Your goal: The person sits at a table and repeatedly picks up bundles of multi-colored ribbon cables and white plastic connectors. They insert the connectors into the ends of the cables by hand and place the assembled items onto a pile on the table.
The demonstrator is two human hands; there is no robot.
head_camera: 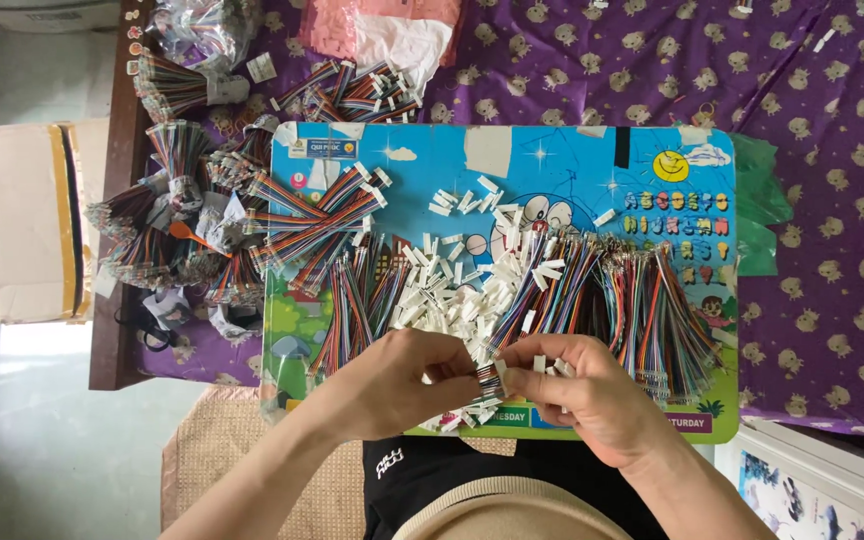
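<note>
My left hand (404, 375) and my right hand (577, 388) meet at the near edge of a colourful cartoon board (512, 160). Between their fingertips they pinch a short bundle of multicoloured wires (490, 379) with a white connector end. My right hand also holds a few small white connector housings (550, 365) against its fingers. A heap of loose white connectors (452, 285) lies on the board just beyond my hands. Loose multicoloured wire sets (632, 295) spread to the right of the heap, others (357, 295) to its left.
Tied bundles of finished wire harnesses (177, 215) pile up at the left on a purple patterned cloth (812, 120). A cardboard box (32, 220) stands on the floor at far left. A woven mat (212, 440) lies below the table edge.
</note>
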